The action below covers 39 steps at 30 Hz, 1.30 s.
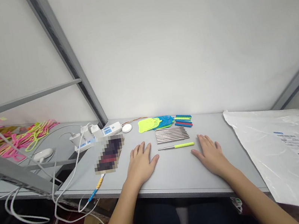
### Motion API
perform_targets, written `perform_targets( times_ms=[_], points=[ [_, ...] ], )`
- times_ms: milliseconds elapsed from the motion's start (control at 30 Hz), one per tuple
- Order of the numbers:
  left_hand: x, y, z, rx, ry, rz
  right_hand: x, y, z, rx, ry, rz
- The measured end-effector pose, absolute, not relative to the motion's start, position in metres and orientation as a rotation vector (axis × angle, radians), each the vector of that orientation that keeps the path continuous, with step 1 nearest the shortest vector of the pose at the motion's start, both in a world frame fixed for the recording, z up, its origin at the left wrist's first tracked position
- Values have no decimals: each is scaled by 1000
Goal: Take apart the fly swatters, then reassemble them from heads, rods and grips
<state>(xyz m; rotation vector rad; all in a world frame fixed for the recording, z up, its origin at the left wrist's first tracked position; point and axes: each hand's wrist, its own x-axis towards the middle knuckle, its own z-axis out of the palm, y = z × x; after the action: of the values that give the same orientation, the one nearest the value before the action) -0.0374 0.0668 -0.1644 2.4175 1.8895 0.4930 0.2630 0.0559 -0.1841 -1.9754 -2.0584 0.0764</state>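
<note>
Both the left hand (142, 162) and right hand (208, 153) lay open, palms flat on the bench (176, 176), flanking a yellow-handled rod (176, 146) near its front edge.

The printed label on the plastic bag (286, 151) is too small to read.

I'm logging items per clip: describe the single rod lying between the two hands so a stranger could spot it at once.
On the grey table, between the flat left hand and right hand, lies a thin metal rod. It sits alone just in front of the bundle of bare steel rods. Unlike those, it has a yellow-green grip on its right end.
</note>
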Motion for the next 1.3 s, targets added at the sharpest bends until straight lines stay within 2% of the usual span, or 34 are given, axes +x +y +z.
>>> perform_targets(
  times_ms=[100, 300, 1300],
  points=[
    [-43, 61, -168, 2374, 1941, 333, 274, 49, -187, -2043, -2118, 161],
    [-40, 65, -168, 2350, 1939, 255, 276, 46, -184, -2058, -2167, 184],
    [-38, 67, -167, 2345, 1939, 264, 274, 48, -182, -2051, -2162, 195]
  ],
)
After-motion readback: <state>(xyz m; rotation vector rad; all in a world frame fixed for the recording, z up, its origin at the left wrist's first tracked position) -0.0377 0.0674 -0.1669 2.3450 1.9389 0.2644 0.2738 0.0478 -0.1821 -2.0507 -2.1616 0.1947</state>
